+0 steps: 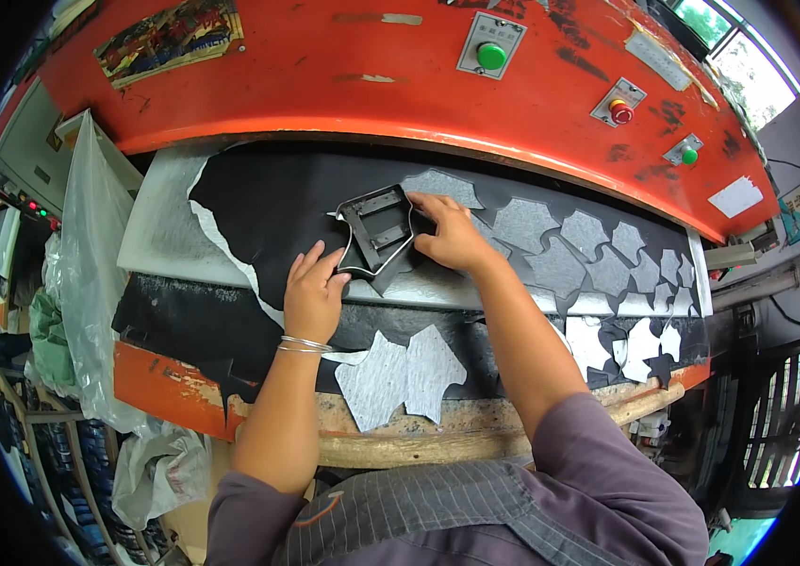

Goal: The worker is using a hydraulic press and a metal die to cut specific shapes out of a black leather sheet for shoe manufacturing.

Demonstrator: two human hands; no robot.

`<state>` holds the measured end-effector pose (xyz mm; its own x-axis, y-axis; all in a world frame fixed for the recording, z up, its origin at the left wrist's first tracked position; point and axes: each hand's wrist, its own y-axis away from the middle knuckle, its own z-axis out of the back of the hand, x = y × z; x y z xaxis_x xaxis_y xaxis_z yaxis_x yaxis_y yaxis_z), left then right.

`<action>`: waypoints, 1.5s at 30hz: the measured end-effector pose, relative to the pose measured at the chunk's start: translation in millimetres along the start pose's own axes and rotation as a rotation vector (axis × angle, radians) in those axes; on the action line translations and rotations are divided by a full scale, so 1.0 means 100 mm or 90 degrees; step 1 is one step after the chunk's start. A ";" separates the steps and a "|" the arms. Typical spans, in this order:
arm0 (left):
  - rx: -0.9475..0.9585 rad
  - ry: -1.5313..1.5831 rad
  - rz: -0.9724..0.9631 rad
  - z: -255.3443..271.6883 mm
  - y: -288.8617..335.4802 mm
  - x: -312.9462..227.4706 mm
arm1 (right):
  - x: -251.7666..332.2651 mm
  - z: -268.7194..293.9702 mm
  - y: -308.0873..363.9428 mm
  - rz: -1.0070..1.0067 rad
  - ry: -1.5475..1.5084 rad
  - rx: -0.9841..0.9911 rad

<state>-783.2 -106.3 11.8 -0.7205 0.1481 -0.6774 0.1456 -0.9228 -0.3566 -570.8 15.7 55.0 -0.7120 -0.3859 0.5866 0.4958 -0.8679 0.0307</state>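
Note:
A dark metal cutting die (358, 247), an open frame with crossbars inside and a shaped bright edge, lies on a black sheet of leather-like material (272, 203). My right hand (452, 231) grips its right side, fingers over the upper corner and thumb lower down. At the lower left corner, my left hand (315, 292) holds the rim between fingers and thumb. Right of the die, the sheet has several die-shaped cut-outs showing grey (524, 223). Two cut pieces with pale grey backs (376, 377) rest side by side near the front edge, between my forearms.
A red machine beam (324, 85) spans the far side, carrying a green button (490, 57) and a red button (620, 112). Smaller pale cut pieces (643, 349) lie front right. A wooden rail (400, 451) edges the front. Clear plastic sheeting (98, 274) hangs at left.

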 end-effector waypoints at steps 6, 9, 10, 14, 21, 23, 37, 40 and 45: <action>0.018 0.023 0.004 0.08 -0.05 0.10 | -0.26 -0.02 0.09 0.066 -0.087 -0.008; 0.021 0.022 0.016 0.06 -0.05 0.11 | -0.20 -0.03 0.01 0.115 -0.036 -0.063; 0.020 0.024 0.015 0.06 -0.04 0.12 | -0.14 -0.02 -0.02 0.086 -0.018 -0.035; 0.016 0.015 0.021 0.05 0.00 0.14 | -0.24 -0.08 -0.03 0.083 -0.061 -0.021; -0.097 -0.015 -0.006 -0.07 0.01 0.12 | -0.38 -0.02 -0.07 0.041 -0.110 -0.010; -0.115 -0.022 -0.010 -0.09 0.02 0.12 | -0.38 -0.03 -0.08 0.050 -0.116 -0.014; -0.043 -0.085 0.041 -0.08 0.04 -0.02 | -0.42 -0.04 -0.02 0.075 -0.190 -0.066; -0.029 -0.074 0.033 -0.06 0.01 0.01 | -0.46 -0.02 0.00 0.078 -0.205 -0.060; 0.014 -0.021 0.079 -0.03 -0.06 0.00 | -0.49 0.00 -0.02 0.090 -0.164 -0.079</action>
<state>-782.3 -100.0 11.6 -0.7199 0.0208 -0.6938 0.2202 -0.9410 -0.2568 -536.8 36.1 26.1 -0.4824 -0.4276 0.7645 0.5058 -0.8485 -0.1555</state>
